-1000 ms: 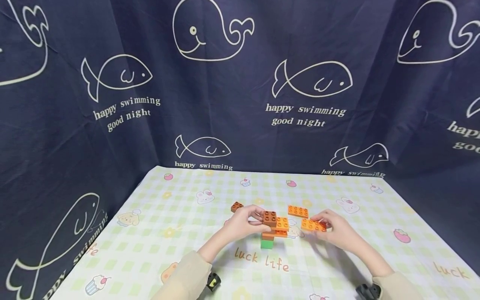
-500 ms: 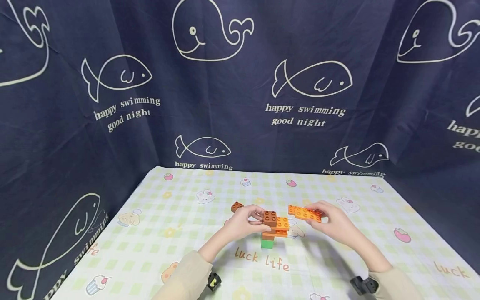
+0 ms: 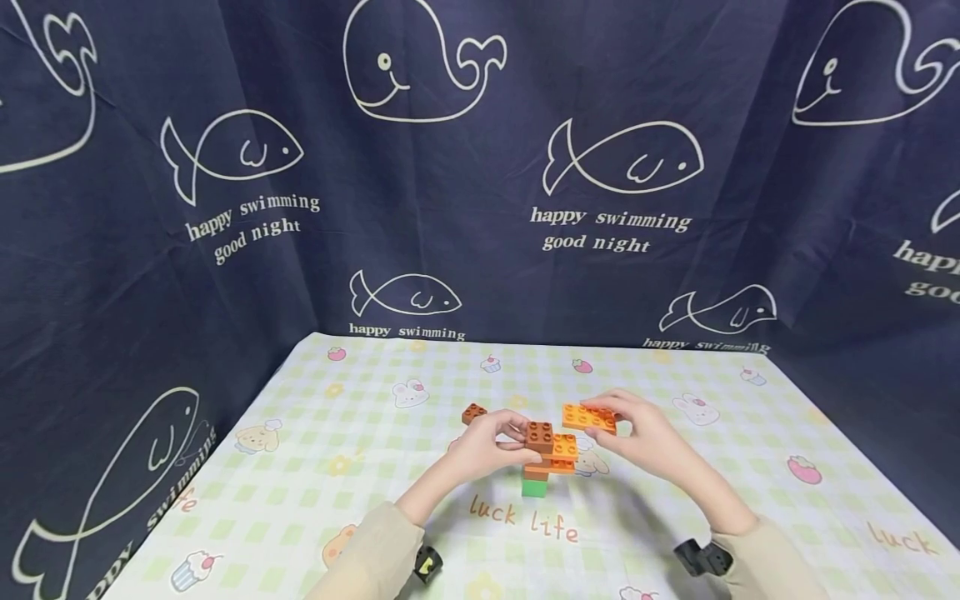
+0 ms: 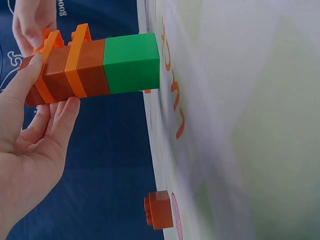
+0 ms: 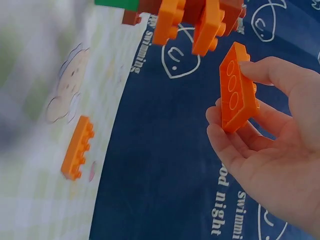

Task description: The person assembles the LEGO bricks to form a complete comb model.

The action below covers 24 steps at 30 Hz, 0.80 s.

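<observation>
My left hand [image 3: 486,446] grips a stack of toy bricks by its upper part, thumb on one side and fingers on the other in the left wrist view. The stack has a green brick [image 4: 132,63] at the bottom, then brown bricks alternating with orange plates that jut out to the right, and a brown brick [image 3: 539,435] on top. Right of the stack and apart from it, my right hand [image 3: 643,427] pinches a flat orange plate brick [image 5: 235,90]. Its hollow underside shows in the right wrist view.
A loose brown brick [image 3: 473,412] lies on the patterned tablecloth [image 3: 420,375] behind my left hand. Another orange plate brick [image 5: 77,148] rests on the cloth, hidden in the head view. Dark curtains [image 3: 480,225] stand around the table.
My right hand has moved left and away from me with the orange plate brick, towards the stack's far side. It now covers the loose orange plate. My left hand has stayed put.
</observation>
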Each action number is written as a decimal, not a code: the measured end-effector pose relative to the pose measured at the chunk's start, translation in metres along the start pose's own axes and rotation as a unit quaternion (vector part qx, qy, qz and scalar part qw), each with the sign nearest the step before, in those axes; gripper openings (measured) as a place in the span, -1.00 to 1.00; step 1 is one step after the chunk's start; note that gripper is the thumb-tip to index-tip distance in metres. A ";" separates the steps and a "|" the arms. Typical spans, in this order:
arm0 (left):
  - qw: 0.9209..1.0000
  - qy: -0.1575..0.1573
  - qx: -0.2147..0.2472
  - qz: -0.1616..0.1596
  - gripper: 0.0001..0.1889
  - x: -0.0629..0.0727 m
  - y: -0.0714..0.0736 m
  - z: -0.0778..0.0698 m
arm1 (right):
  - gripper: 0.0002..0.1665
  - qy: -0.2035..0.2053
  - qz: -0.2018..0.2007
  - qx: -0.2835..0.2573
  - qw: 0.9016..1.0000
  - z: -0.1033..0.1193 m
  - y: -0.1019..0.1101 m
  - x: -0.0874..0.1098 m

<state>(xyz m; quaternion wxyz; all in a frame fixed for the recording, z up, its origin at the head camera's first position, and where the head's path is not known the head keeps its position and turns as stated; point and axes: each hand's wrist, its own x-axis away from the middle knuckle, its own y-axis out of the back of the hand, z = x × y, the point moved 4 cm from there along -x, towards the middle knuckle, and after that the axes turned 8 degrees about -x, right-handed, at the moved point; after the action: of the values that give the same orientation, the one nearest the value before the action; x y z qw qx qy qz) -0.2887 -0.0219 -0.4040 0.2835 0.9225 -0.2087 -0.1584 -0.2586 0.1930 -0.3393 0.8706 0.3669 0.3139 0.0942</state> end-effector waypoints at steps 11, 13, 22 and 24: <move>1.000 0.001 0.008 0.000 -0.57 0.000 0.001 0.000 | -0.63 0.011 0.016 -0.015 1.000 0.016 -0.010 -0.010; 1.000 -0.003 0.006 -0.001 -0.58 0.000 0.001 0.000 | -0.63 0.015 0.021 -0.017 1.000 0.019 -0.012 -0.010; 1.000 -0.009 0.004 -0.001 -0.60 0.000 0.001 0.000 | -0.66 0.055 0.037 -0.037 0.997 0.025 -0.020 -0.012; 1.000 -0.008 0.003 -0.002 -0.60 0.000 0.001 0.000 | -0.66 0.059 0.037 -0.042 0.997 0.025 -0.021 -0.013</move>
<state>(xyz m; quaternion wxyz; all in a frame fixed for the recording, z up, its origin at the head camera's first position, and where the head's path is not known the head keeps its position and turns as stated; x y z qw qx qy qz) -0.2894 -0.0225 -0.4038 0.2787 0.9226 -0.2094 -0.1654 -0.2542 0.1581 -0.3346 0.8611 0.3353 0.3468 0.1609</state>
